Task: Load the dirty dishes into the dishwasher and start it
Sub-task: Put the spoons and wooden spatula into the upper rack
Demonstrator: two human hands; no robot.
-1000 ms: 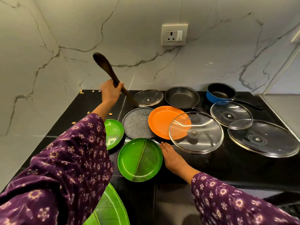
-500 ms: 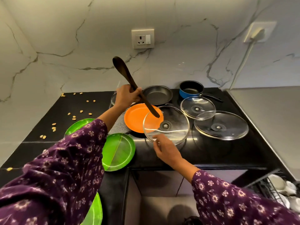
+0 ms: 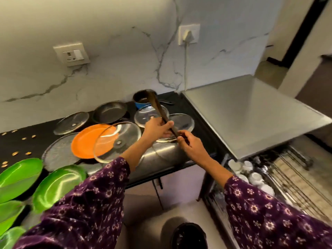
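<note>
Marble-veined wall (image 3: 125, 72) backs a black counter (image 3: 19, 146) crowded with plates (image 3: 18, 175) and lids (image 3: 116, 141).

Marble wall (image 3: 116, 60): switch socket (image 3: 71, 54) left, plugged socket (image 3: 189, 34) right, white cord (image 3: 186, 65) hanging. Seeds (image 3: 15, 153) scattered on black counter (image 3: 27, 139).

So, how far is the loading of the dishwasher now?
Done: white cups already sit in the pulled-out rack. In hand: the left hand and right hand hold the wooden spoon above the counter. Left: the orange plate, green plates, glass lids and pans lie on the counter; starting comes last.
</note>
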